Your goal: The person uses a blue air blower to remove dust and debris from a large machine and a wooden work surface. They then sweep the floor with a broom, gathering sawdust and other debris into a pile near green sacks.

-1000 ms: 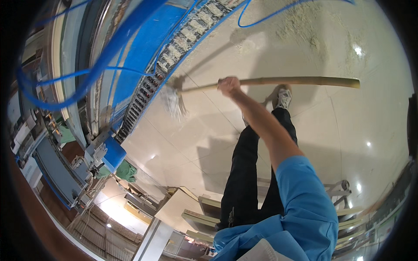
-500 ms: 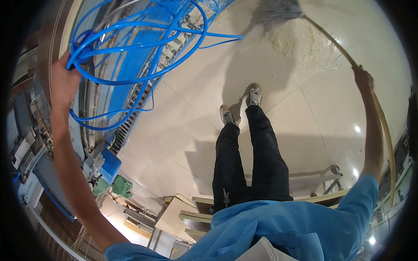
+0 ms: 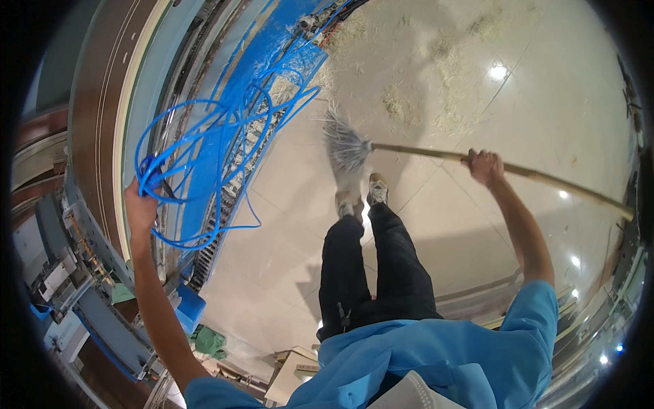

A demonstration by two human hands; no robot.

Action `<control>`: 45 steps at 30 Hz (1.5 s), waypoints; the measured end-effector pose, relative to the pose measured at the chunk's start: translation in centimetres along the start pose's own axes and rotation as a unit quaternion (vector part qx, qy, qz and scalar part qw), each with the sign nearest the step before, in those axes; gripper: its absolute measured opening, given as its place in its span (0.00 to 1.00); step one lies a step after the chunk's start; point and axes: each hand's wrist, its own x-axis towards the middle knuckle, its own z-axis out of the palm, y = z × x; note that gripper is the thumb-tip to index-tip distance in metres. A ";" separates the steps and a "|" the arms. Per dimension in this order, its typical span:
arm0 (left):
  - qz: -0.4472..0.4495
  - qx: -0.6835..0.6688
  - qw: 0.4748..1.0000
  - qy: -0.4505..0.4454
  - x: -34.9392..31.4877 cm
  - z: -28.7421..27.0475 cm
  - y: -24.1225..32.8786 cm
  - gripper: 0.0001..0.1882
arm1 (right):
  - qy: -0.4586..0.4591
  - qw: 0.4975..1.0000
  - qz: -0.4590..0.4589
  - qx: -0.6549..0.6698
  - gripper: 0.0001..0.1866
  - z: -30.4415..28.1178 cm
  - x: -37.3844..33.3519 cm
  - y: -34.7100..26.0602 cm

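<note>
My left hand (image 3: 141, 208) is closed on a looped bundle of thin blue hose (image 3: 151, 176). Loose coils spread to the right of it, over the blue side of a long machine. Out to the right, my right hand (image 3: 485, 168) grips the wooden handle of a mop (image 3: 424, 150), which runs roughly level across the view. Its grey, stringy mop head (image 3: 347, 146) is low over the floor or on it, just beyond my shoes; I cannot tell which. The palm side of each hand is hidden.
The long machine (image 3: 248, 58), dusted with pale debris, lines the left. Pale shavings (image 3: 446, 102) lie scattered over the tiled floor (image 3: 293, 198) ahead. A green cloth (image 3: 208, 341) and a blue part (image 3: 189, 305) sit at the lower left, near boards (image 3: 293, 375).
The mop head has swept from the far right toward my shoes and leftward. My right hand has come left with the handle. My left hand still holds the hose, now farther right and lower in view.
</note>
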 end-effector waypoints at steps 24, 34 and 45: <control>0.014 -0.070 0.990 0.119 8.1 -6.8 6.3 0.10 | -0.082 0.983 -0.120 0.112 0.17 -5.8 16.8 -8.1; -0.173 -0.019 0.981 0.091 0.5 -5.0 8.8 0.10 | -0.007 0.968 -0.093 0.235 0.22 -8.0 28.2 -0.6; -0.256 0.005 0.962 -0.091 -4.7 4.8 6.7 0.06 | -0.037 0.989 0.018 0.143 0.24 -8.7 30.7 11.8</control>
